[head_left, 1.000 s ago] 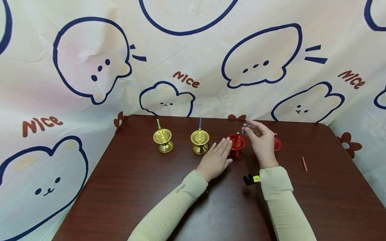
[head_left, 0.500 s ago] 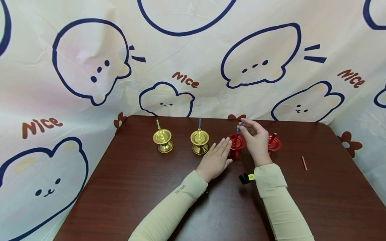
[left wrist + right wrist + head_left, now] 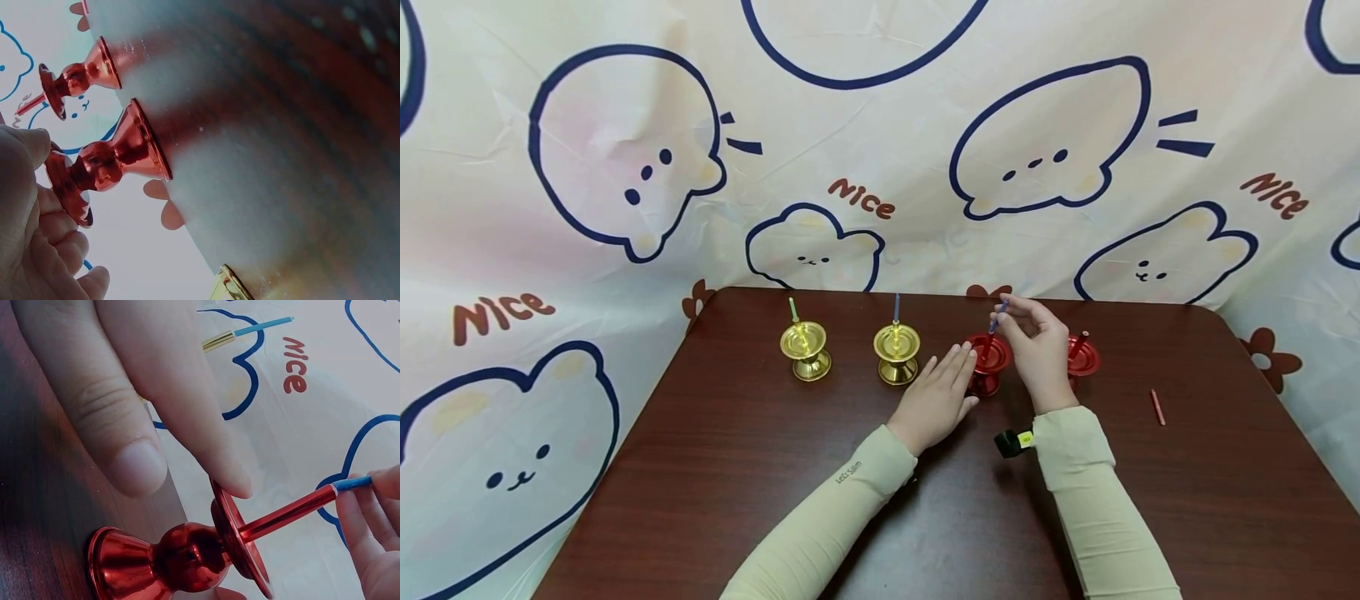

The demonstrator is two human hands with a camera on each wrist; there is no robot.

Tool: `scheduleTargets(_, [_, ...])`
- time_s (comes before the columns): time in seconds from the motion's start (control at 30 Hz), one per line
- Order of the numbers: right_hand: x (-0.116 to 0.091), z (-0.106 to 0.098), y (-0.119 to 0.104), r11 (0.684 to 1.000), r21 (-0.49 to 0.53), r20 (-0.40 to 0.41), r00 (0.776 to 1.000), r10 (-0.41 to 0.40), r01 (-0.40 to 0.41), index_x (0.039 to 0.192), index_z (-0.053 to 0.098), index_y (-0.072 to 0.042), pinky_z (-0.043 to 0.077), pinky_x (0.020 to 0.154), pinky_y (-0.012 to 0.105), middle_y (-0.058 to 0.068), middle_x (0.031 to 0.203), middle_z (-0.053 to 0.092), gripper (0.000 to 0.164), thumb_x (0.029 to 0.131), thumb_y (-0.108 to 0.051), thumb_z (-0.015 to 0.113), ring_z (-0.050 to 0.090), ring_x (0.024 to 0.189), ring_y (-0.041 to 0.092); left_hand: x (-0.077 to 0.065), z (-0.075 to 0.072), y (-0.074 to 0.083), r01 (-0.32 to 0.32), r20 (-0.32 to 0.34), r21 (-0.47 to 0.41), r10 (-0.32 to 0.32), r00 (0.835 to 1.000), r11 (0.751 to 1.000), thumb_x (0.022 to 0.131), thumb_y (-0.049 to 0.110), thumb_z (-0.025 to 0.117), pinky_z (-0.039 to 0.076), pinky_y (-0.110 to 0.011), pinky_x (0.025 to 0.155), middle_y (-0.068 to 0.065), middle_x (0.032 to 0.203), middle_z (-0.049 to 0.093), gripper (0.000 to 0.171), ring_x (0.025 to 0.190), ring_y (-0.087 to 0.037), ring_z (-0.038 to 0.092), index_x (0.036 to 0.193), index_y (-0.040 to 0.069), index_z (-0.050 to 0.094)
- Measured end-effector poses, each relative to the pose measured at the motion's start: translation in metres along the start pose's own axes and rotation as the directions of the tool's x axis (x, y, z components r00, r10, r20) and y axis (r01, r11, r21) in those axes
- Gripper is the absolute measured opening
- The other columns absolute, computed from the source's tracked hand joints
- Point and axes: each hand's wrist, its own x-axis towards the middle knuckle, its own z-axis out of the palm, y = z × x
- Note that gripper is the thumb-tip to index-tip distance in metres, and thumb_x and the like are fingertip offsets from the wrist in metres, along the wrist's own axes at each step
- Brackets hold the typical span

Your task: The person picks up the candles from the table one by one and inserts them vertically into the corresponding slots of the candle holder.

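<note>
With thumb and fingertips, my right hand (image 3: pixel 1037 354) pinches a thin blue candle (image 3: pixel 354 483). Its lower end meets the top of the red tube (image 3: pixel 290 512) on the nearer red candle holder (image 3: pixel 988 358); how deep it sits is hidden. The left hand (image 3: pixel 932 396) touches the side of that holder's dish, its fingers fairly straight in the head view. In the right wrist view, a left fingertip (image 3: pixel 237 481) rests at the dish rim (image 3: pixel 240 550). The holder stands upright on the table.
Two gold candle holders stand left: one (image 3: pixel 805 342) with a green candle (image 3: pixel 793 310), another (image 3: pixel 897 343) with a blue candle (image 3: pixel 896 308). Another red holder (image 3: pixel 1083 357) is right of the right hand. A pink candle (image 3: pixel 1157 407) lies on the brown table (image 3: pixel 700 500).
My right hand has moved left and brought the blue candle from beside the red tube to its top, then stayed there over the last half second. The left hand has kept its place.
</note>
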Motion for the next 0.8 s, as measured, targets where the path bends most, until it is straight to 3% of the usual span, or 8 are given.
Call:
scheduleTargets(0.3, [-0.0005, -0.0022, 0.0025, 0.999, -0.037, 0.003, 1.0, -0.028, 0.028, 0.125, 0.069, 0.0, 0.057, 0.085, 0.023, 0.017, 0.111, 0.071, 0.028, 0.098, -0.006, 0.067, 0.071, 0.095, 0.01, -0.0007, -0.0009, 0.0001, 0.004, 0.007, -0.015, -0.004, 1.0, 1.0, 0.108, 0.041, 0.046, 0.021, -0.042, 0.123, -0.008, 0.167, 0.023, 0.066, 0.155, -0.02, 0.016, 0.161, 0.008, 0.025])
scheduleTargets(0.4, [-0.0008, -0.0042, 0.0041, 0.992, -0.105, 0.028, 0.998, -0.061, 0.064, 0.126, 0.069, -0.001, 0.056, 0.085, 0.02, 0.017, 0.111, 0.071, 0.028, 0.098, -0.007, 0.067, 0.07, 0.097, 0.008, -0.0008, -0.0013, 0.0004, 0.003, 0.009, -0.014, -0.003, 1.0, 1.0, 0.108, 0.041, 0.046, 0.022, -0.042, 0.123, -0.008, 0.167, 0.023, 0.067, 0.155, -0.02, 0.016, 0.162, 0.008, 0.025])
scheduleTargets(0.53, [-0.0013, -0.0056, 0.004, 0.967, -0.223, 0.072, 0.991, -0.113, 0.127, 0.126, 0.069, -0.005, 0.054, 0.086, 0.016, 0.013, 0.112, 0.072, 0.028, 0.098, -0.007, 0.067, 0.069, 0.099, 0.008, -0.0013, -0.0013, 0.001, -0.001, 0.002, -0.004, 0.001, 1.0, 1.0, 0.108, 0.041, 0.046, 0.023, -0.043, 0.123, -0.008, 0.167, 0.023, 0.066, 0.155, -0.02, 0.017, 0.161, 0.007, 0.025])
scheduleTargets(0.8, [0.0006, -0.0052, 0.0038, 0.914, -0.32, 0.129, 0.967, -0.22, 0.251, 0.122, 0.07, -0.004, 0.05, 0.083, 0.009, 0.013, 0.107, 0.073, 0.025, 0.097, -0.004, 0.068, 0.072, 0.099, 0.027, -0.0014, -0.0016, 0.0009, 0.0, 0.0, 0.009, 0.0, 1.0, 1.0, 0.108, 0.042, 0.045, 0.023, -0.042, 0.123, -0.008, 0.167, 0.024, 0.066, 0.155, -0.02, 0.017, 0.161, 0.008, 0.026])
